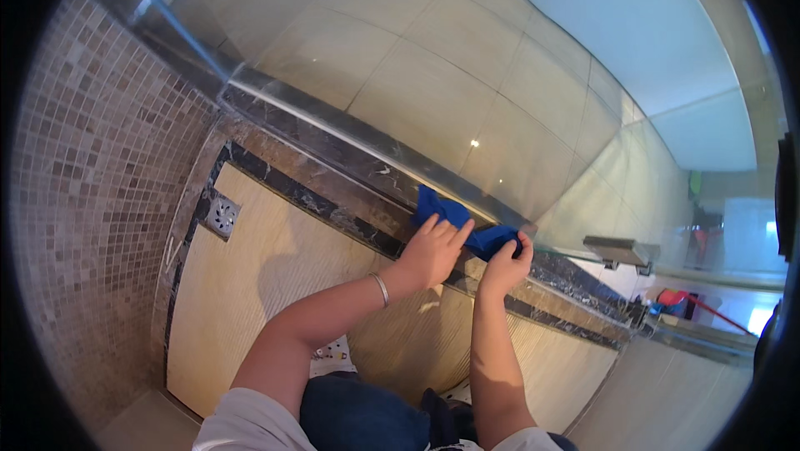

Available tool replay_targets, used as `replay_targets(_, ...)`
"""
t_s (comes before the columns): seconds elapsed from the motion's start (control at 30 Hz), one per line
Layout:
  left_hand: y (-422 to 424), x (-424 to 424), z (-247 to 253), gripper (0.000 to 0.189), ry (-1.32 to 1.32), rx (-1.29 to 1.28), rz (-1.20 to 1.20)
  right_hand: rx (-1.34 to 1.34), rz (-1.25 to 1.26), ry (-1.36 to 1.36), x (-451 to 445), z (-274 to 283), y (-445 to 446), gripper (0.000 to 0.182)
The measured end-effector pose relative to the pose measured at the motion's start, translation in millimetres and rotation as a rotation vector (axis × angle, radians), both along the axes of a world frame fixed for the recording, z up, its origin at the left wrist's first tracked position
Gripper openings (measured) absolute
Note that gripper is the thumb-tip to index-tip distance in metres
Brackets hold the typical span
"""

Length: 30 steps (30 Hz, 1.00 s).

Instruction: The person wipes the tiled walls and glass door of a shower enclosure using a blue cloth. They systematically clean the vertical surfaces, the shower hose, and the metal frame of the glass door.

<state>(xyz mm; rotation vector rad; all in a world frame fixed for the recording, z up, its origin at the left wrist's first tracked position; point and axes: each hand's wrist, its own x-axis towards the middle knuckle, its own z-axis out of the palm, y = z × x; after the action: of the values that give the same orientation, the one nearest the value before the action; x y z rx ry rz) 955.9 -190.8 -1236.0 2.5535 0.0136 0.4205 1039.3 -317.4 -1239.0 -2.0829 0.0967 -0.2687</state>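
A blue cloth (445, 206) lies bunched along the dark marble sill (325, 132) at the foot of a glass panel. My left hand (434, 250), with a silver bangle on its wrist, rests fingertips on the cloth's left part; whether it grips the fabric I cannot tell. At the cloth's right end, my right hand (509, 263) pinches the fabric between thumb and fingers. The stretch of cloth between the two hands is narrow and crumpled.
Ribbed beige floor slabs (231, 276) lie below me, with a metal drain (223, 217) at left. A mosaic wall (106, 157) stands left. Beyond the glass are floor tiles (437, 57) and a white bathtub (637, 32). A metal hinge (615, 251) is fixed to the glass at right.
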Motion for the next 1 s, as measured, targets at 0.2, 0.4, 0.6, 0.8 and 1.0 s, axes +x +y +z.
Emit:
replay_targets(0.2,31,4,4,0.022,0.220,-0.007,0.072,-0.599,0.573,-0.160,-44,5,38,0.048)
replay_targets(0.4,47,-10,6,0.041,0.138,0.053,0.152,-0.568,0.706,-0.150,-24,6,5,0.052)
replay_targets(0.6,11,18,16,0.047,0.195,-0.033,-0.213,-0.699,0.191,-0.087,-23,-10,-30,0.057)
replay_targets(0.8,7,15,14,0.052,0.234,0.081,-0.204,-0.568,0.342,-0.108,-35,-11,-4,0.062)
replay_targets(1.0,4,11,20,0.061,0.251,0.127,-0.253,-0.397,0.029,-0.033,-15,-16,-19,0.063)
